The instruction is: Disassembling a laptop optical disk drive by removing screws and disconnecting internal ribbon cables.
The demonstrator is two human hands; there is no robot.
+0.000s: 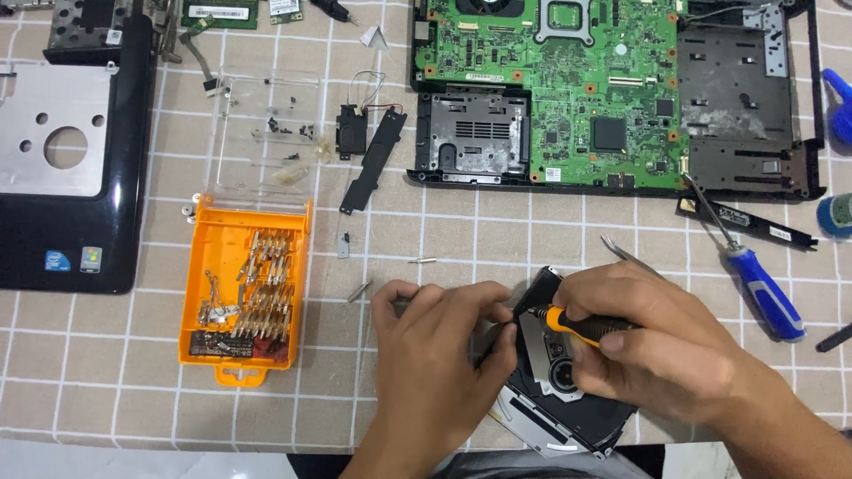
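The optical drive (568,399) lies at the near edge of the counter (497,231), tilted on a diagonal, its lid off and its round spindle showing between the two hands. The right hand (657,341) is wrapped around a small orange-and-black screwdriver (581,325), fingers pinching its handle, with the tip pointing left onto the drive's upper corner. The left hand (439,346) rests against the drive's left side, fingers curled together and pressing on its edge; what lies under the fingertips is hidden, possibly a small part.

Just beyond the right hand, tweezers (626,253) poke out on the checked cloth. To the right lies a blue-handled screwdriver (754,279), its shaft running up toward a black strip (754,226). Left of the hands, a few loose bits (390,275) lie on the cloth, and further left sits an orange bit case (244,297), open, with its clear lid (266,133) folded back and holding tiny screws.

Across the far side, an opened laptop base (612,89) shows its green board (568,71). Between it and the clear lid lie a small speaker (352,131) with thin wires and a black bar (373,160). At the far left sits the glossy black palm-rest cover (80,177) with a silver plate.
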